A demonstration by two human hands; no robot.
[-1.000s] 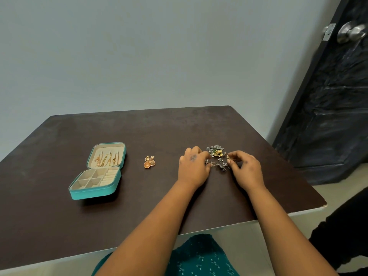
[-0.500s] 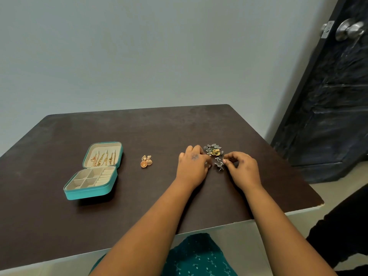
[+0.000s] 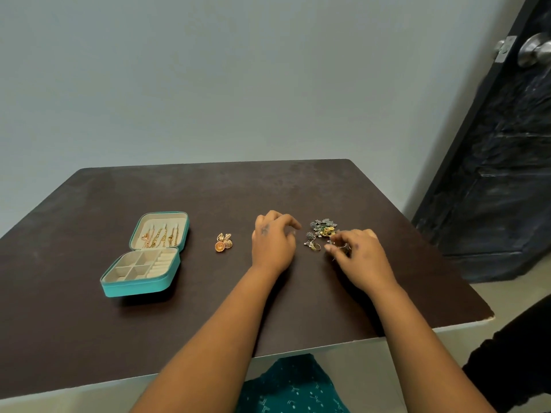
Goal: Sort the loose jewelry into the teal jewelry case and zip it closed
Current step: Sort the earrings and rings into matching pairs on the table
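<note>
Two hands at jewelry pile [image 3: 323, 231], right hand [image 3: 359, 257] pinching maybe a ring (blurred), left hand [image 3: 272, 241] loosely curled, empty

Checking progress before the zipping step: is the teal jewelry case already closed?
No, the teal jewelry case lies open on the table, lid tilted back, tray compartments showing.

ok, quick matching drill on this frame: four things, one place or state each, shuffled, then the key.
Things:
1. teal zip-around jewelry case
2. orange-gold pair of dome earrings
3. dark mixed-metal jewelry pile
4. round steel door knob

Places or states:
A. top right, on the dark door
B. lies open at table left
C. alone between case and left hand
D. beside the right hand

Pairs: 1-B, 2-C, 3-D, 4-A
</note>
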